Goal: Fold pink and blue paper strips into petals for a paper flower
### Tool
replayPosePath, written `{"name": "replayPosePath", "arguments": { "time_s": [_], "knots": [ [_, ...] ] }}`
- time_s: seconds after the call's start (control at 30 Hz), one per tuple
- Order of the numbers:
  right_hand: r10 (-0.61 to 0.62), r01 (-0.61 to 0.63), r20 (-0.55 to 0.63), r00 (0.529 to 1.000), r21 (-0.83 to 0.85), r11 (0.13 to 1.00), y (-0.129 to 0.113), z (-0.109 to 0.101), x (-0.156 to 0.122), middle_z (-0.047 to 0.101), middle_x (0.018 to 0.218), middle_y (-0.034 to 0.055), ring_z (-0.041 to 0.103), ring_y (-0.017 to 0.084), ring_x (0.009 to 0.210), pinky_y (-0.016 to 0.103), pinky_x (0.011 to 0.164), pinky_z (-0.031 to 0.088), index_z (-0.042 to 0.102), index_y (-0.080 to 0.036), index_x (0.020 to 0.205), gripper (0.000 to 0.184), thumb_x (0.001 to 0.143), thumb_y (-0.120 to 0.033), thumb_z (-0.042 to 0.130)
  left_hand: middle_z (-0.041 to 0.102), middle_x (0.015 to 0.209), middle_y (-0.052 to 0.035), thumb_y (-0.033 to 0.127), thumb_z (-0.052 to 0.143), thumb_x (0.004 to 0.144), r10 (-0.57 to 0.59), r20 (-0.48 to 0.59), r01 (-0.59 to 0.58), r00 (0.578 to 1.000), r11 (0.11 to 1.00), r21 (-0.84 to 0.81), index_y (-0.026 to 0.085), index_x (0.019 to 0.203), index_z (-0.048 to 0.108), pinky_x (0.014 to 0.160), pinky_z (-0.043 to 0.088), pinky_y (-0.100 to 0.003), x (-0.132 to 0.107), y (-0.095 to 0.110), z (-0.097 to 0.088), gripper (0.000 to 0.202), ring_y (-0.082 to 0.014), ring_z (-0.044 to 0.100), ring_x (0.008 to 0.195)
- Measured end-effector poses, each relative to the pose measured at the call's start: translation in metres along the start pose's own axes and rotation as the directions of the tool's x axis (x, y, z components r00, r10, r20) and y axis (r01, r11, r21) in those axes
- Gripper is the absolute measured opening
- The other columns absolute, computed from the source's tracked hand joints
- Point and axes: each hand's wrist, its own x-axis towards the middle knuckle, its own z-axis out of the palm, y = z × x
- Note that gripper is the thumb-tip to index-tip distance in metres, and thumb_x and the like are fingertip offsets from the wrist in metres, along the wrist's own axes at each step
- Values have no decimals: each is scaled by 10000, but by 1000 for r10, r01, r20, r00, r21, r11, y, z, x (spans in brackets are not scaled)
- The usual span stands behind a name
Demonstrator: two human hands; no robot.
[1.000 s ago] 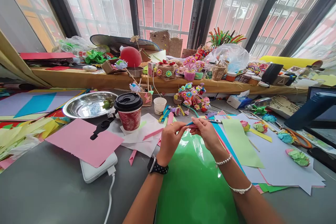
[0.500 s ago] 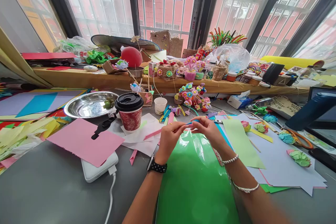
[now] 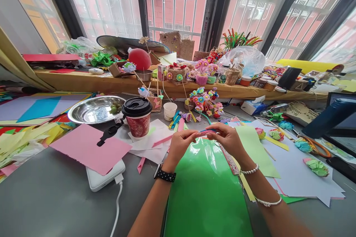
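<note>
Between my two hands stretches a thin pink and blue strip [image 3: 206, 132], seemingly paper, above the far end of a glossy green sheet [image 3: 205, 192]. My left hand [image 3: 178, 147], with a watch on its wrist, pinches the strip's left end between thumb and fingers. At the other end, the fingertips of my right hand [image 3: 229, 140] close on it. Part of the strip is hidden behind the fingers. Under my right forearm lie a patterned pink strip [image 3: 231, 162] and a yellow paper strip [image 3: 246, 183].
To the left are a lidded paper cup [image 3: 139, 120], a steel bowl [image 3: 80, 113], pink paper [image 3: 90, 148] and a white power bank [image 3: 104, 179] with a cable. On the right, folded paper pieces [image 3: 317, 166] lie on white sheets [image 3: 300, 181]. Crafts line the wooden sill [image 3: 116, 85].
My right hand has shifted slightly right, and more of the pink and blue strip shows between the hands. More of the patterned and yellow strips is uncovered. My left hand has barely moved.
</note>
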Motion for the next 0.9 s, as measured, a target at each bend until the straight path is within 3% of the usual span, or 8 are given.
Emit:
{"name": "replayPosePath", "arguments": {
  "time_s": [0.23,0.43,0.63,0.9],
  "knots": [
    [17,-17,13,1000,13,1000,-2,1,0,615,781,50,601,172,647,323,604,521,626,-181,793,197,685,-346,616,642,695,-35,361,580,687,-11,-4,11,1000,998,-66,136,784,644,528,423,-203,0,-2,2,253,-98,533,546],
    [27,-27,3,1000,12,1000,-1,2,-1,624,782,46,604,172,654,320,614,519,628,-179,795,211,678,-354,622,652,768,-61,313,640,641,-91,-22,84,996,972,-222,111,1103,446,532,450,-213,0,-4,3,541,-100,555,555],
    [31,-31,6,1000,3,1000,-1,2,-2,619,794,51,600,176,657,334,623,524,621,-178,802,215,685,-358,615,655,865,-83,286,609,657,-74,-24,70,997,990,-121,111,925,607,499,442,-195,0,0,3,320,-97,566,555],
    [42,-42,-18,999,5,999,-4,4,-3,621,753,47,598,166,616,312,581,521,623,-172,796,244,685,-388,603,669,853,-86,312,618,644,-66,-17,65,998,994,-93,117,903,640,500,459,-210,1,-1,3,325,-107,573,549]
  ]
}}
